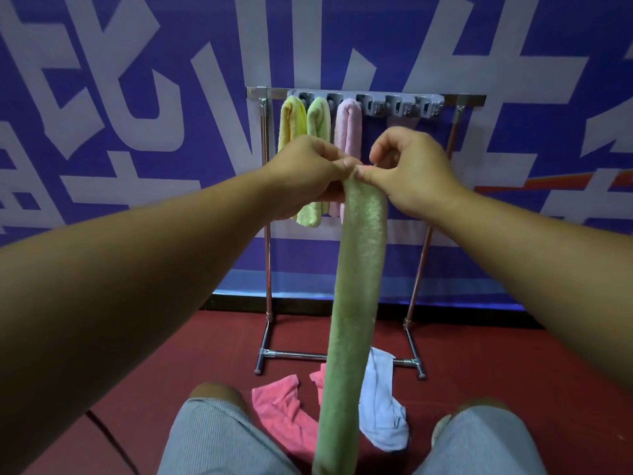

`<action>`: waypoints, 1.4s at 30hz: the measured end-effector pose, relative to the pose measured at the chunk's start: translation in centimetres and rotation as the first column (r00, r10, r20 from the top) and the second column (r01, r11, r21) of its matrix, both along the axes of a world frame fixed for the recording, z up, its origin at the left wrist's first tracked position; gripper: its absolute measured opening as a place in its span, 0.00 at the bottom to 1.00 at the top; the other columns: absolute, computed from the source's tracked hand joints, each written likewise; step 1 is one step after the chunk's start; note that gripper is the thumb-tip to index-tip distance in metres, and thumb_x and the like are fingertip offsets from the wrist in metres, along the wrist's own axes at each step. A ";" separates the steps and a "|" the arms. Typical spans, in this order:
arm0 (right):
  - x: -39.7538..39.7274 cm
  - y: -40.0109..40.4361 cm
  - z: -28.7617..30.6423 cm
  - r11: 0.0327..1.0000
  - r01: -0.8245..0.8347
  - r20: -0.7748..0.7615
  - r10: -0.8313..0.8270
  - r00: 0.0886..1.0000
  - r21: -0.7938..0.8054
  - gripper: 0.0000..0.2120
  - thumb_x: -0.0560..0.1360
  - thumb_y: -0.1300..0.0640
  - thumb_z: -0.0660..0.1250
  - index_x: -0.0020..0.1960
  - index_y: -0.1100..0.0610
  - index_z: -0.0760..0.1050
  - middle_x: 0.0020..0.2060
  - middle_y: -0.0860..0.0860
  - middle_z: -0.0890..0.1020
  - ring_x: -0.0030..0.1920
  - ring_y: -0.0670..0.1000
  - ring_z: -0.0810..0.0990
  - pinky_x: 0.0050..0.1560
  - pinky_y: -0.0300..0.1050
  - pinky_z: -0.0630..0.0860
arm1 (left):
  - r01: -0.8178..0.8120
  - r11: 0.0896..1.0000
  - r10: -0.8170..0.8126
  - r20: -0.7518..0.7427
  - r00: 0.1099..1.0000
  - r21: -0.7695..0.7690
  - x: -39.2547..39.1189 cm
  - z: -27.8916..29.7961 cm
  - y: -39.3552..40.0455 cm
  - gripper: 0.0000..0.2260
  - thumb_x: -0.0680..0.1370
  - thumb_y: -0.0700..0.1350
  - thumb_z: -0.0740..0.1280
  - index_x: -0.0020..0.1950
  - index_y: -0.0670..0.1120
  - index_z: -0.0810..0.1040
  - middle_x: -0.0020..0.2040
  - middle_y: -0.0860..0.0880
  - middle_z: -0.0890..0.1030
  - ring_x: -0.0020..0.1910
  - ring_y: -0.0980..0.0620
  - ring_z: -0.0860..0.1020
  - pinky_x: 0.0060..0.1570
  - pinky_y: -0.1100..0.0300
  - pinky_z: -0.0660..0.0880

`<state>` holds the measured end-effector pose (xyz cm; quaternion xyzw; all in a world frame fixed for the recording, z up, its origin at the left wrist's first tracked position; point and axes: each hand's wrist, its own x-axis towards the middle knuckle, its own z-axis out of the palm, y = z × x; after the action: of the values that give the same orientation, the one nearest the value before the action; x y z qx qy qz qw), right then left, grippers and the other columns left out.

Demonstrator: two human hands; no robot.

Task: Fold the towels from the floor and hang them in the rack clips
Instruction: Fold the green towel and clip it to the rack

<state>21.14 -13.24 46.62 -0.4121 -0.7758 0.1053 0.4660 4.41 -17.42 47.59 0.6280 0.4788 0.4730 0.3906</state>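
I count six towels in all. Three hang folded on the rack: one yellow terry towel, one light green terry towel and one pale pink terry towel. One long green terry towel hangs from my fingers. Two lie on the red floor: one bright pink cloth towel and one light blue cloth towel. One metal rack stands here, carrying one grey plastic clip strip.

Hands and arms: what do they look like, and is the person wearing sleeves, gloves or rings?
The left hand and right hand are bare, with no gloves. No rings, watch or bracelets show. Both forearms are bare too, with no sleeves in view. Lower down, the person wears light grey finely striped shorts.
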 end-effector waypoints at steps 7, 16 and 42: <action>0.7 0.3 -0.1 1.000 -0.028 0.220 0.028 0.975 -0.003 0.15 0.72 0.39 0.70 0.44 0.51 0.78 0.37 0.47 0.82 0.39 0.47 0.80 0.39 0.45 0.78 | -0.074 0.985 0.105 -0.199 0.974 0.157 -0.6 0.1 -0.1 0.06 0.76 0.41 0.71 0.51 0.41 0.83 0.46 0.45 0.85 0.45 0.52 0.85 0.45 0.60 0.82; 1.6 0.8 -0.7 0.953 -0.047 0.384 -0.076 0.920 0.301 0.11 0.71 0.51 0.73 0.51 0.54 0.80 0.43 0.51 0.82 0.43 0.53 0.79 0.47 0.51 0.77 | -0.200 0.911 0.351 -0.422 0.836 0.361 -0.5 -1.0 1.2 0.05 0.78 0.40 0.69 0.50 0.47 0.83 0.47 0.51 0.82 0.48 0.52 0.81 0.52 0.51 0.81; -1.6 3.7 -2.0 0.893 -0.250 -0.749 -0.133 0.649 -0.375 0.06 0.69 0.63 0.71 0.45 0.54 0.80 0.40 0.55 0.86 0.41 0.55 0.86 0.44 0.55 0.84 | -0.090 0.933 0.045 -0.136 0.990 -0.348 -1.1 -23.1 1.6 0.09 0.80 0.45 0.66 0.52 0.42 0.83 0.45 0.46 0.83 0.40 0.54 0.79 0.41 0.61 0.75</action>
<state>19.52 -9.54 44.59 -0.3989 -0.4768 0.4580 0.6355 3.33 -15.77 24.52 0.5593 0.6009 0.3522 0.4494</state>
